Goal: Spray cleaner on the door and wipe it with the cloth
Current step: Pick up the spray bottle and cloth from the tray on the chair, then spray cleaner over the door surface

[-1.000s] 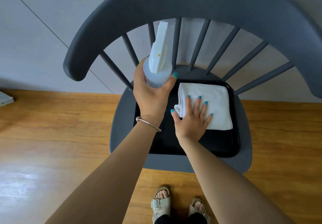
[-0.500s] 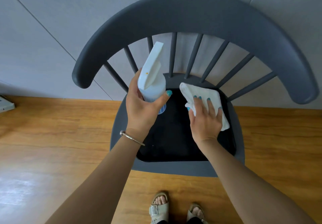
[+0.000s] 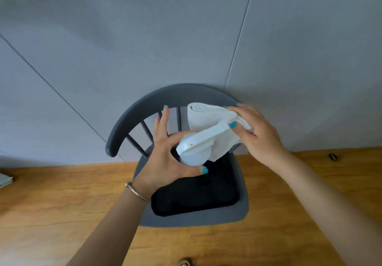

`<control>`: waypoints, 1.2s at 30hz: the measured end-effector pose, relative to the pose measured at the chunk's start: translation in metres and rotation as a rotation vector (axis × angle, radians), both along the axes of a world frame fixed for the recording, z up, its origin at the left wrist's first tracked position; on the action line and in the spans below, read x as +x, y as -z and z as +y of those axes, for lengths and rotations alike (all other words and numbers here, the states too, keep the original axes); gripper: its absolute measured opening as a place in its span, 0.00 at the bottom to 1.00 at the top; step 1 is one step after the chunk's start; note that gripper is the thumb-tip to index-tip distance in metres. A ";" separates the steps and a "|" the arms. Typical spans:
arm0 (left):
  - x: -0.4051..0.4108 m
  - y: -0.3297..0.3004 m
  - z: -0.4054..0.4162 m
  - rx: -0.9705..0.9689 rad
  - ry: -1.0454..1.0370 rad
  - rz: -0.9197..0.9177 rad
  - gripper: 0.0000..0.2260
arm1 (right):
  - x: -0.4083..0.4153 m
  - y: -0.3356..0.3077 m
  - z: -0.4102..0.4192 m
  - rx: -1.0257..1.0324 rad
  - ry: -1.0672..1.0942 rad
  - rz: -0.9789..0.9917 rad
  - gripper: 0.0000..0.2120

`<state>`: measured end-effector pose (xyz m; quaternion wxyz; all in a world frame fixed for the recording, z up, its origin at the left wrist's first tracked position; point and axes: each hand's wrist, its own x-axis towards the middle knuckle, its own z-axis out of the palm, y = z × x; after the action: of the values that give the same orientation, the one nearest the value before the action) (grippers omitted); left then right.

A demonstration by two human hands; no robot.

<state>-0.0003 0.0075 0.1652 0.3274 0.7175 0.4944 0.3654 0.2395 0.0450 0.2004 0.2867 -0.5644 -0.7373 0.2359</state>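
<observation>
A: Two things sit under the hands: a dark grey wooden spindle-back chair (image 3: 165, 98) and, on its seat, a black rectangular tray (image 3: 196, 201). The chair's curved top rail arcs from nine o'clock round to one o'clock of the hands, close behind them.

B: And the room around?

A: A pale grey panelled wall (image 3: 144, 38) fills the upper half; honey-coloured wooden floor (image 3: 51, 203) spreads wide at eight and four o'clock. A small dark object (image 3: 332, 156) lies on the floor at three o'clock, too small to tell what.

B: Where is the sprayer?

A: The white plastic spray bottle (image 3: 195, 149) is above the tray, in the left hand (image 3: 165, 162), thumb curled under it at six o'clock, fingers stretched up past its far side. Its nozzle points toward two o'clock.

B: The cloth?

A: The white folded cloth (image 3: 206, 117) hangs at one o'clock of the bottle, pinched by the right hand (image 3: 258, 131) between thumb and fingers, and overlaps the nozzle in view.
</observation>
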 end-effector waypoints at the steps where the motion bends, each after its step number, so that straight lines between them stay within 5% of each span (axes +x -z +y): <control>1: 0.003 -0.018 0.000 0.006 0.047 0.040 0.28 | 0.005 -0.023 -0.003 -0.023 -0.051 0.029 0.14; 5: 0.025 -0.097 -0.003 0.053 0.259 0.120 0.33 | 0.020 -0.108 -0.024 -0.198 -0.232 0.257 0.14; 8: 0.050 -0.151 -0.010 0.034 0.374 -0.078 0.32 | 0.039 -0.153 -0.036 -0.177 -0.198 0.358 0.20; 11: 0.081 -0.184 -0.017 -0.039 0.294 -0.244 0.26 | 0.062 -0.176 -0.067 0.283 0.264 0.430 0.19; 13: 0.108 -0.196 -0.016 -0.019 0.227 -0.260 0.23 | 0.072 -0.184 -0.099 0.711 0.532 0.251 0.19; 15: 0.142 -0.206 -0.016 0.011 0.210 -0.236 0.25 | 0.076 -0.182 -0.127 0.939 0.494 -0.048 0.21; 18: 0.197 -0.224 -0.020 0.043 0.212 -0.270 0.26 | 0.082 -0.181 -0.147 0.874 0.424 -0.095 0.24; 22: 0.274 -0.246 -0.041 0.118 0.206 -0.359 0.24 | 0.104 -0.207 -0.160 0.572 0.653 0.495 0.36; 25: 0.335 -0.255 -0.056 0.192 0.284 -0.377 0.23 | 0.158 -0.221 -0.165 0.438 0.811 0.640 0.31; 34: 0.513 -0.286 -0.066 0.102 0.734 -0.330 0.34 | 0.356 -0.252 -0.210 0.639 0.931 0.640 0.26; 36: 0.544 -0.292 -0.056 0.059 0.726 -0.416 0.29 | 0.397 -0.264 -0.219 0.712 0.924 0.649 0.28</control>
<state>0.5439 -0.0488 0.4575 0.5071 0.7652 0.1224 0.3772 0.6365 -0.1739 0.4644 0.7344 -0.5936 -0.3289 -0.0110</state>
